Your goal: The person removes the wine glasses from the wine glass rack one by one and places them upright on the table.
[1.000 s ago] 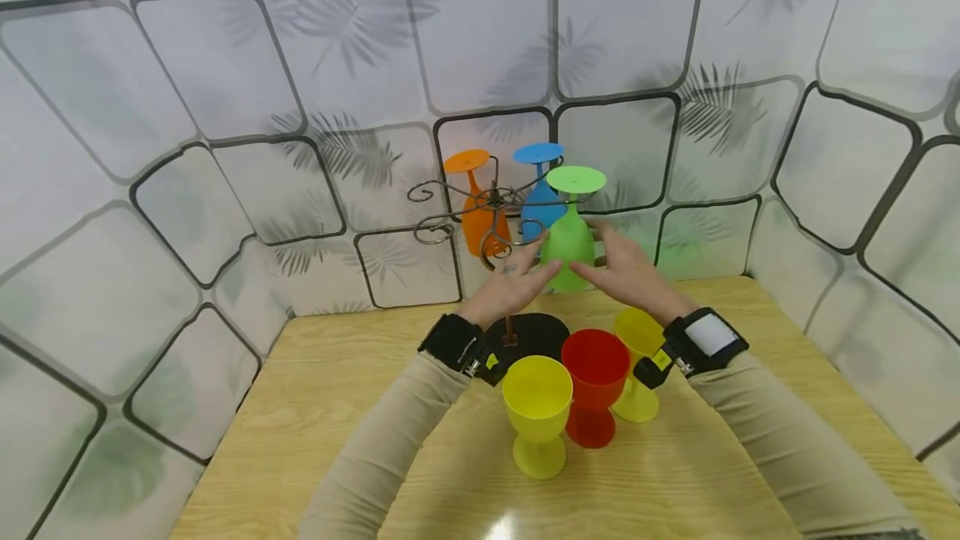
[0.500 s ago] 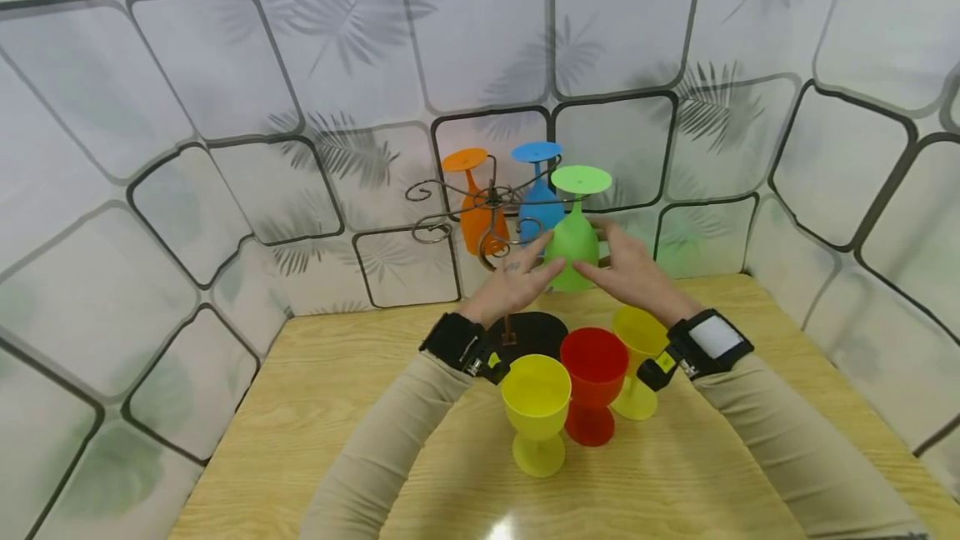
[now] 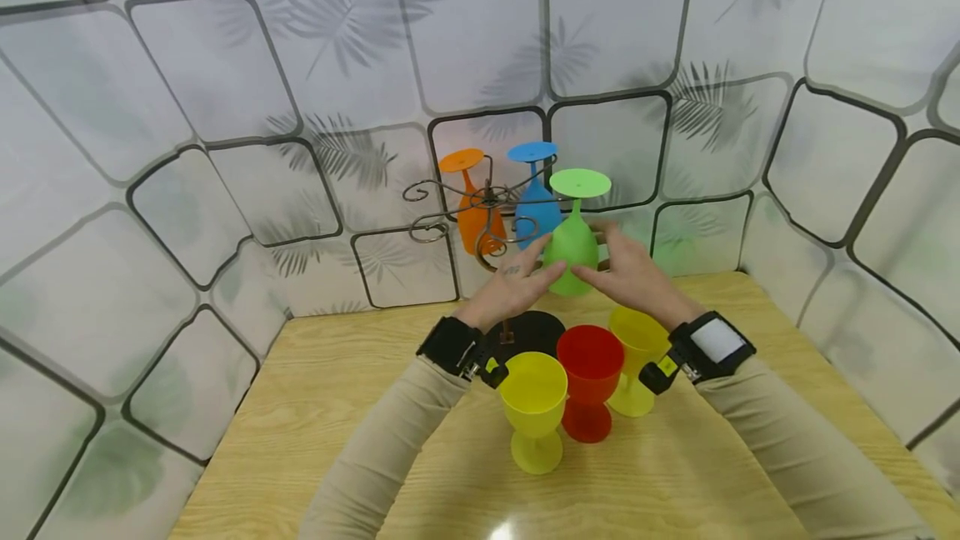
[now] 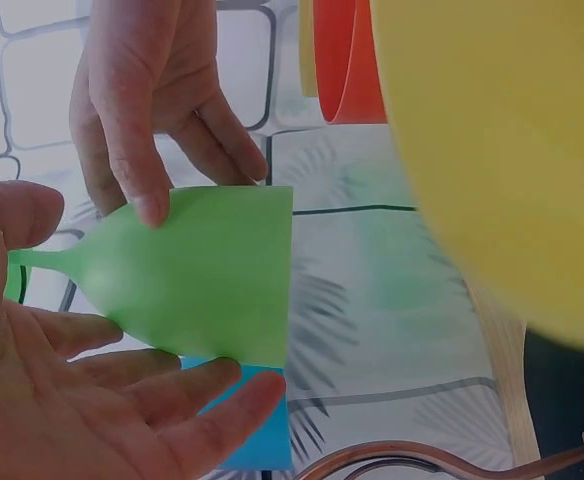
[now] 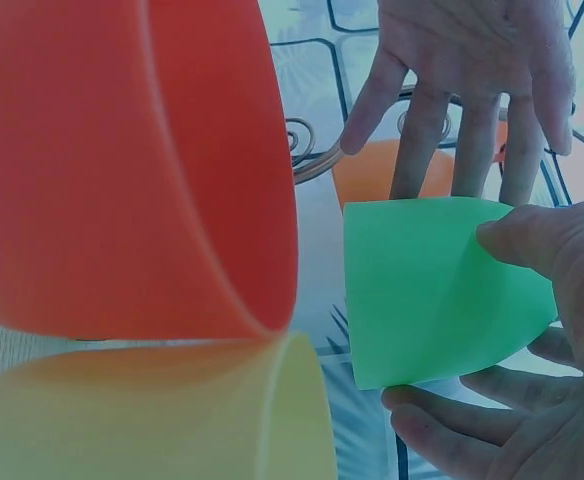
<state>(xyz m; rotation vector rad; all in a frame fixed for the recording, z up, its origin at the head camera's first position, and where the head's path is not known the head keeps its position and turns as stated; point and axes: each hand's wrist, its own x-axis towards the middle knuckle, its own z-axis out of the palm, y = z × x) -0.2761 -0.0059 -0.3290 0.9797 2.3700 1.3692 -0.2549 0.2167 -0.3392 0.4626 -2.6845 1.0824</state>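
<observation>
Right hand (image 3: pixel 637 272), four o'clock, pinches inverted green plastic-looking goblet (image 3: pixel 572 250); left hand (image 3: pixel 512 283), eight o'clock, fingers spread. Hold bowl vertical.

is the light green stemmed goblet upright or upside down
Upside down: the light green stemmed goblet has its flat round foot on top and its bowl below.

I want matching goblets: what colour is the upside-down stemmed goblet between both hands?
The upside-down stemmed goblet is bright green, and shows best in the head view.
</observation>
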